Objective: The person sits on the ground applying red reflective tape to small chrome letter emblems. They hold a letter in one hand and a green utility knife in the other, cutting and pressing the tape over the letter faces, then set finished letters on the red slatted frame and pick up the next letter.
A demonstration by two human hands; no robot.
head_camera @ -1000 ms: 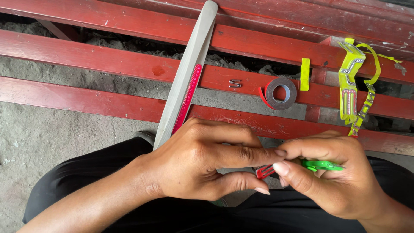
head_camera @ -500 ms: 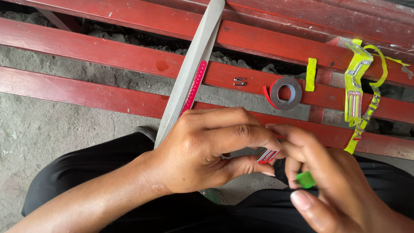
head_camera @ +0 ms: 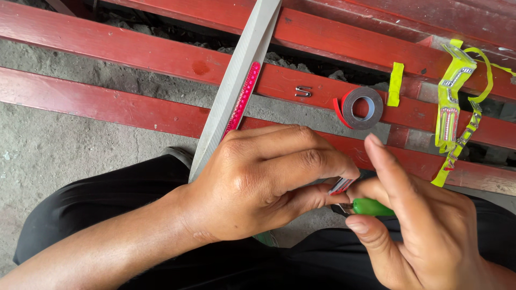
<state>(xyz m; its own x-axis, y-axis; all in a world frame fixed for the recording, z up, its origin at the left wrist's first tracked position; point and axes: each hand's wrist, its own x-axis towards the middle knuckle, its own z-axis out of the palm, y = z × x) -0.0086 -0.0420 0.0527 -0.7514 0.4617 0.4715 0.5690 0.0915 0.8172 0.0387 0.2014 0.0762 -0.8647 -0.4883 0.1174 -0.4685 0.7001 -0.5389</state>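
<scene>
Red beams [head_camera: 134, 110] lying over concrete; left hand [head_camera: 263, 180] pinching red strip [head_camera: 341, 186]; right hand [head_camera: 424, 231] gripping green-handled tool [head_camera: 371, 207]

Both arms are bare as far as the view reaches, with no sleeve, watch, ring or glove on the left hand [head_camera: 263, 182] or the right hand [head_camera: 424, 231]. The fingernails are short and unpainted. The legs are covered in plain black cloth [head_camera: 97, 215], probably trousers, though the lap fills only the lower edge.
</scene>
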